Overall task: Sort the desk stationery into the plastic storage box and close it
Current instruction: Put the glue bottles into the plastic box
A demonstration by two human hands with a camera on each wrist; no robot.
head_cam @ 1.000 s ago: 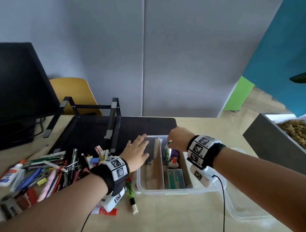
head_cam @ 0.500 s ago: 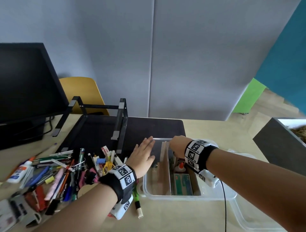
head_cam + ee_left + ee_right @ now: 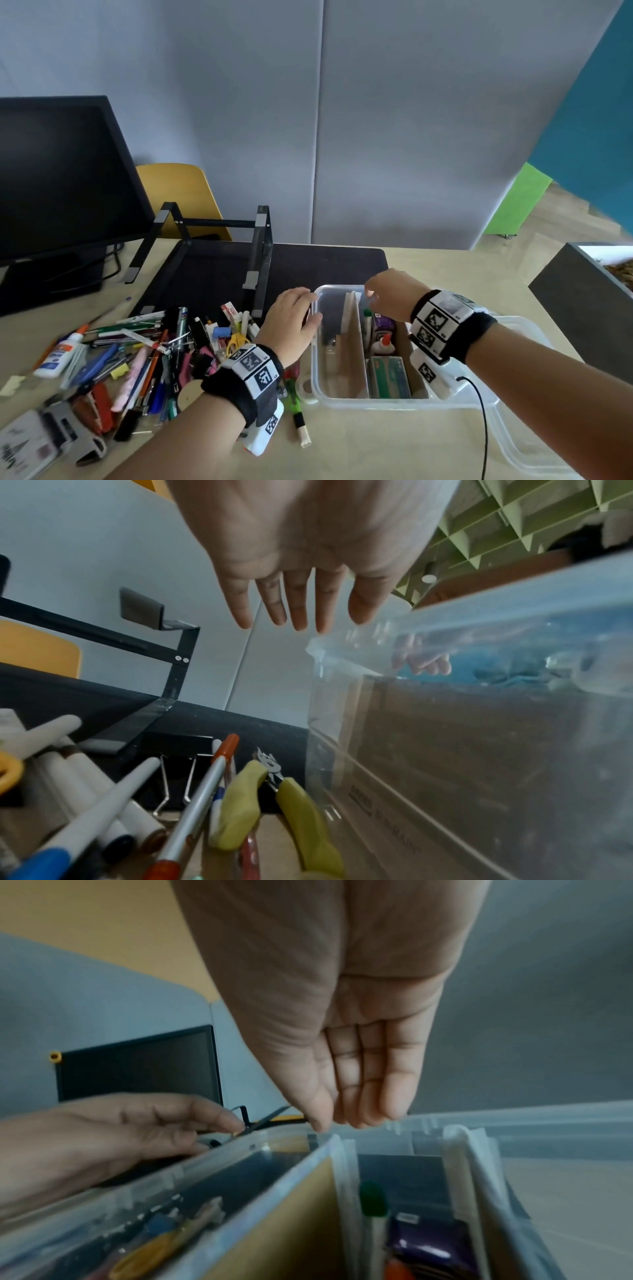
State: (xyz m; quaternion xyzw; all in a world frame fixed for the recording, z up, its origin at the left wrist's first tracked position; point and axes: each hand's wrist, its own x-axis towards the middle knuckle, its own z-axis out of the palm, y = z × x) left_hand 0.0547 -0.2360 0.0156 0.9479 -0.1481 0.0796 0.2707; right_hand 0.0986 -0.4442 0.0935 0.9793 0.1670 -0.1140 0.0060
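Note:
The clear plastic storage box (image 3: 394, 404) stands open on the desk, split by a cardboard divider (image 3: 352, 342). Its right compartment holds a green-capped marker (image 3: 373, 1199), a purple pack (image 3: 385, 323), a glue bottle (image 3: 382, 346) and a green carton (image 3: 388, 377). My left hand (image 3: 301, 318) rests on the box's left rim (image 3: 205, 1161) with its fingers nearly straight. Above the far end of the divider hangs my right hand (image 3: 359, 1115), fingers straight and together, holding nothing. A heap of pens, markers and clips (image 3: 154, 353) lies left of the box.
The box's lid (image 3: 524, 438) lies to its right, under my right forearm. A black laptop stand (image 3: 257, 260) on a dark mat is behind the heap, and a monitor (image 3: 61, 178) is at far left. A grey planter (image 3: 582, 301) stands at right. Yellow-handled cutters (image 3: 298, 818) lie against the box.
My right hand dipped into the right compartment with a green-capped item, then rose out empty. My left hand slid back onto the box's left rim.

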